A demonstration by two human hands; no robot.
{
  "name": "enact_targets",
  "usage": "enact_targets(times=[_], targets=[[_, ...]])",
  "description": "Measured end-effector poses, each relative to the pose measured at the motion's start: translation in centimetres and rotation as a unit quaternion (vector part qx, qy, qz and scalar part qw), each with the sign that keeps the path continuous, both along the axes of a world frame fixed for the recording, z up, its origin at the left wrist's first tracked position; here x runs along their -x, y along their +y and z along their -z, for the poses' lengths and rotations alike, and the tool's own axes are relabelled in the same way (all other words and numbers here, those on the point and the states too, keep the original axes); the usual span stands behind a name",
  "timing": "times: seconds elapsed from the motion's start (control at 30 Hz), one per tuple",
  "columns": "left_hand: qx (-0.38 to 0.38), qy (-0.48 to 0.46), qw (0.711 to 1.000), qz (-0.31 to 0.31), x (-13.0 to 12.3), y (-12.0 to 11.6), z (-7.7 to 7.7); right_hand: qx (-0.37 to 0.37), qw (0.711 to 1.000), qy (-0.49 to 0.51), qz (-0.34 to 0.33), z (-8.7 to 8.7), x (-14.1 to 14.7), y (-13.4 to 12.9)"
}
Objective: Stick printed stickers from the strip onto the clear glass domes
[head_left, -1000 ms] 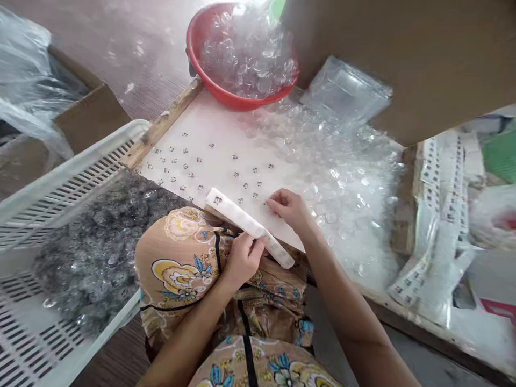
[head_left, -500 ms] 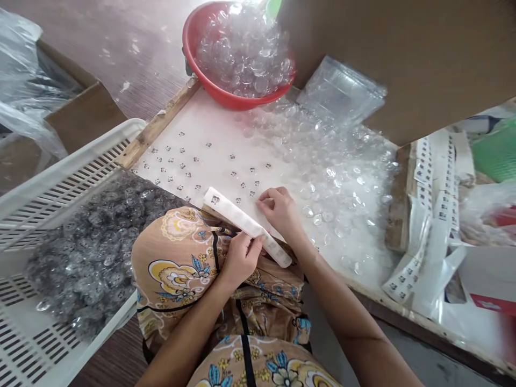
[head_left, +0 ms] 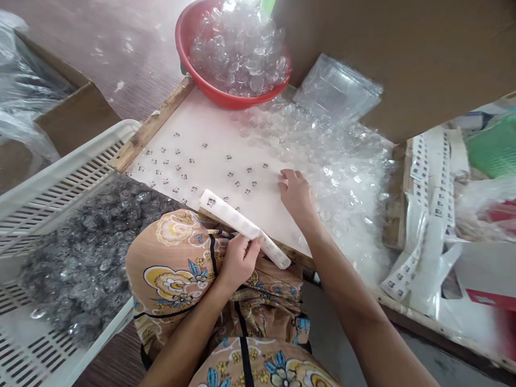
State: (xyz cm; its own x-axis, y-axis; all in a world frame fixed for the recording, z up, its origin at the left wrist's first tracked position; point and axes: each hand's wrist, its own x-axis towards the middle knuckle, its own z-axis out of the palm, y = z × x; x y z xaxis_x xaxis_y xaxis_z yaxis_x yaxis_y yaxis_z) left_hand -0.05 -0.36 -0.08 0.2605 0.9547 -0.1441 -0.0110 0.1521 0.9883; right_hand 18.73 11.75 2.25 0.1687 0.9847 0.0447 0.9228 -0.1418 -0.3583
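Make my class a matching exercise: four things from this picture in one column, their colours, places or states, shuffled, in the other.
1. basin
2. folded strip
3. right hand
4. crate

A. fingers bent, over the white board
B. holding a heap of dark pieces
C. red, heaped with clear pieces
D. gripped by the left hand

Pairs: 1-C, 2-D, 3-A, 4-B

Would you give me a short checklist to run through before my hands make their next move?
1. Left hand grips the folded white strip: ok.
2. Right hand is apart from that strip: ok.
3. Clear pieces lie close to the right hand: ok.
4. Right fingertips hold nothing: cannot tell.
5. White board is free of loose pieces: not ok, they cover much of its right side.
6. Red bowl has clear pieces in it: ok.
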Motion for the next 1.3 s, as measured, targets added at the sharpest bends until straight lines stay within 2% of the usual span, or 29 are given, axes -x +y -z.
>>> enact_targets(times=[0.07, 0.13, 0.23, 0.3, 0.37, 0.43, 0.47, 0.53, 0.6, 0.67, 0.73, 0.8, 0.9, 0.97, 1.03, 1.1, 1.3], targets=[[0.002, 0.006, 1.0, -0.001, 0.0, 0.0, 0.0, 0.01, 1.0, -0.012, -0.004, 0.3, -0.5, 0.3], [0.001, 0.005, 1.0, -0.001, 0.0, 0.0, 0.0, -0.013, 1.0, 0.015, -0.012, 0.3, -0.5, 0.1], [-0.005, 0.0, 1.0, 0.001, 0.0, 0.1, -0.2, -0.033, 0.988, 0.153, 0.001, -0.3, -0.1, -0.4], [-0.006, -0.005, 1.0, 0.001, 0.0, 0.1, -0.2, 0.019, 0.955, 0.295, 0.019, -0.8, 0.2, -0.8], [-0.005, -0.006, 1.0, 0.001, 0.0, 0.1, -0.2, 0.1, 0.906, 0.409, 0.038, -0.9, 0.2, -1.0], [-0.003, -0.005, 1.0, 0.0, 0.0, 0.1, -0.1, 0.157, 0.872, 0.459, 0.067, -0.7, 0.0, -1.0], [-0.001, -0.006, 1.0, 0.0, 0.0, 0.1, 0.0, 0.17, 0.866, 0.463, 0.084, -0.5, -0.2, -1.0], [0.001, -0.008, 1.0, 0.002, -0.1, 0.0, 0.0, 0.168, 0.875, 0.441, 0.106, -0.3, -0.6, -1.2], [0.002, -0.012, 1.0, 0.001, -0.1, 0.0, -0.1, 0.141, 0.908, 0.383, 0.098, -0.4, -0.8, -1.4], [-0.001, -0.012, 1.0, 0.0, -0.1, 0.1, -0.4, 0.09, 0.944, 0.311, 0.069, -1.1, -0.5, -1.8], [-0.014, -0.003, 1.0, -0.002, 0.0, 0.2, -0.7, 0.04, 0.961, 0.272, 0.02, -2.4, 0.7, -2.3], [-0.027, 0.011, 1.0, -0.003, 0.0, 0.3, -1.0, 0.009, 0.955, 0.292, -0.047, -4.1, 3.0, -2.6], [-0.031, 0.038, 0.999, -0.006, 0.0, 0.5, -1.0, 0.001, 0.915, 0.371, -0.157, -6.3, 7.4, -2.9], [-0.036, 0.06, 0.998, -0.002, 0.0, 0.5, -0.6, 0.002, 0.897, 0.39, -0.208, -7.0, 10.1, -2.9], [-0.046, 0.067, 0.997, 0.004, -0.1, 0.4, -0.1, -0.011, 0.9, 0.376, -0.222, -7.1, 11.9, -3.0], [-0.053, 0.057, 0.997, -0.003, -0.1, 0.3, 0.4, -0.042, 0.915, 0.343, -0.21, -6.8, 12.8, -3.2], [-0.055, 0.049, 0.997, -0.03, -0.1, -0.1, 0.8, -0.121, 0.939, 0.248, -0.204, -6.1, 13.1, -4.2]])
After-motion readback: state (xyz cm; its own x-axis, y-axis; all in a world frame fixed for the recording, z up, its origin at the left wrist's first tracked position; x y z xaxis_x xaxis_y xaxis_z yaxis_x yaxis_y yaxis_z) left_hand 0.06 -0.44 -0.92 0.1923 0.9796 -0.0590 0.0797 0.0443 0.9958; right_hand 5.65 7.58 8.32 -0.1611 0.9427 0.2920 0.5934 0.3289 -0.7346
